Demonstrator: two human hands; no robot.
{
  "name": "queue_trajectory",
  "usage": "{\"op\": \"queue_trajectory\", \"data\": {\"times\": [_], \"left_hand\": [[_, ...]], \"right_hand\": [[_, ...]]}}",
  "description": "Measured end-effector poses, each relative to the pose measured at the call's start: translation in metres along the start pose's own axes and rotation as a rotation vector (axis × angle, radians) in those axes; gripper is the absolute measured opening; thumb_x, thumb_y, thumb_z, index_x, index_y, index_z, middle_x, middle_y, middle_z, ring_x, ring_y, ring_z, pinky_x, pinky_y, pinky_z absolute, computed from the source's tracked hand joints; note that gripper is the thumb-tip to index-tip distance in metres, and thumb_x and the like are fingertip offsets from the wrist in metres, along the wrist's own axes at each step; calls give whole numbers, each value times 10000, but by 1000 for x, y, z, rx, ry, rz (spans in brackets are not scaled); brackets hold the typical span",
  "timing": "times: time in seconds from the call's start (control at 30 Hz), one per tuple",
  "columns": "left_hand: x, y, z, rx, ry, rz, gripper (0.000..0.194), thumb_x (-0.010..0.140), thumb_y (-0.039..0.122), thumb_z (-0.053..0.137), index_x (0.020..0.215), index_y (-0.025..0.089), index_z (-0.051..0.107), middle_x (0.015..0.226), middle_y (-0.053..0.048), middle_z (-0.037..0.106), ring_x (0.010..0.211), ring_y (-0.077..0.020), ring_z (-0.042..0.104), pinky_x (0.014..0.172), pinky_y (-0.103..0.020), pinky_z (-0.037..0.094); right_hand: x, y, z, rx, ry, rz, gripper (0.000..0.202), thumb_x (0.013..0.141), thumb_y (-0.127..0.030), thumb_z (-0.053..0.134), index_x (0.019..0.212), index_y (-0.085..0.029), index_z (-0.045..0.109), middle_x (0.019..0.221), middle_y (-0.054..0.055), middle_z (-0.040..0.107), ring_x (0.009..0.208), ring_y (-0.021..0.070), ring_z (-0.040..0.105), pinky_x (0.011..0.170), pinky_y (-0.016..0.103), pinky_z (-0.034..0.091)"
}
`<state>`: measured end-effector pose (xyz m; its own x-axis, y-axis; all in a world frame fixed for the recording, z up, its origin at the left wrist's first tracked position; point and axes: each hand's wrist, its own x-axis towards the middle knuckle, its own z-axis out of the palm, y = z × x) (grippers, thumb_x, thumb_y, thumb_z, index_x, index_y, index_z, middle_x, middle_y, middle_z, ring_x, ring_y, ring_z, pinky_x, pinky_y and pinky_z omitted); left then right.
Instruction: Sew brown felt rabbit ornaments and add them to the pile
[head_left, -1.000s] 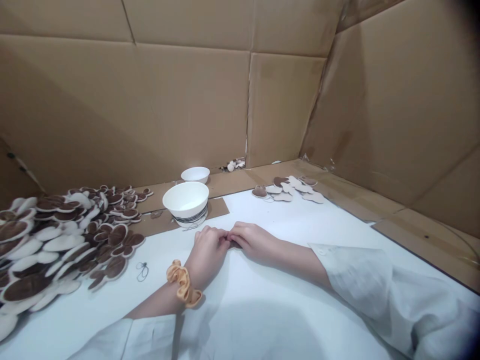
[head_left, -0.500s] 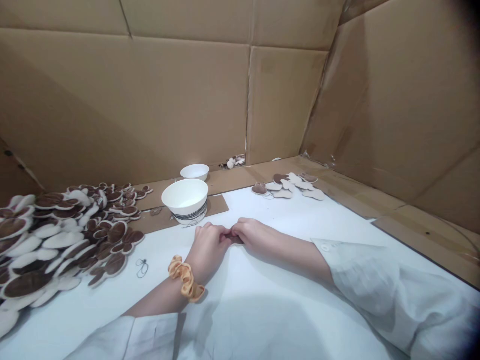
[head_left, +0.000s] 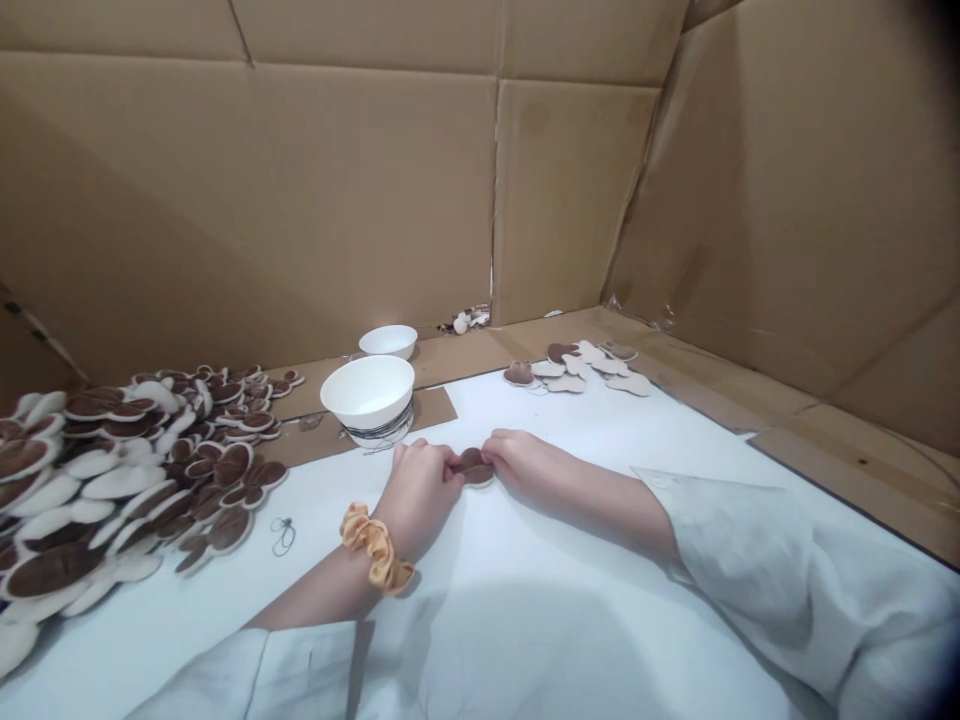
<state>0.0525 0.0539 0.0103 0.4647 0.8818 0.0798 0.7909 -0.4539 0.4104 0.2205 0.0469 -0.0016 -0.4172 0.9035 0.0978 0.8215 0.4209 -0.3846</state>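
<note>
The left grip [head_left: 421, 497] pinched one end of a brown patch [head_left: 478, 473], and the right grip [head_left: 519, 462] pinched the other; whether it touched the bench [head_left: 487, 545] beneath could not be told. An uneven pull might have bent the patch or slipped it free at one end. The thread [head_left: 384, 433] round the bowl [head_left: 367, 388] lay near the left grip, so a careless sweep could have snagged it and tipped the bowl.

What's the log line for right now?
Left hand: pinching brown piece | Right hand: pinching opposite side | Dark thread: wound around white bowl | Piled pieces: at left
</note>
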Motion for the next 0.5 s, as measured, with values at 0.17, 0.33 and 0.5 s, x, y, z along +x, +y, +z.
{"op": "queue_trajectory", "data": {"times": [0.17, 0.33, 0.5], "left_hand": [[8, -3, 4, 65, 25, 77, 220, 714, 111, 458, 672, 177, 664, 679, -39, 662, 776, -216, 538, 768, -353, 325], [12, -4, 5, 137, 41, 131, 230, 740, 124, 448, 664, 164, 661, 705, -67, 664, 799, -225, 531, 776, -375, 317], [13, -6, 6, 151, 50, 167, 230, 756, 137, 448, 653, 166, 652, 705, -63, 660, 819, -219, 517, 770, -369, 309]], "right_hand": [[2, 3, 1, 20, 15, -23, 205, 778, -49, 388, 654, -139, 524, 728, 47, 527, 631, 118, 455, 597, 237, 347], [0, 5, 1, 8, 58, -48, 249, 847, -109, 353, 689, -139, 544, 744, 51, 521, 627, 117, 468, 597, 245, 360], [-1, 4, 3, 37, 75, -85, 170, 847, -203, 429, 768, -148, 570, 882, 63, 519, 643, 114, 495, 616, 255, 390]]}}
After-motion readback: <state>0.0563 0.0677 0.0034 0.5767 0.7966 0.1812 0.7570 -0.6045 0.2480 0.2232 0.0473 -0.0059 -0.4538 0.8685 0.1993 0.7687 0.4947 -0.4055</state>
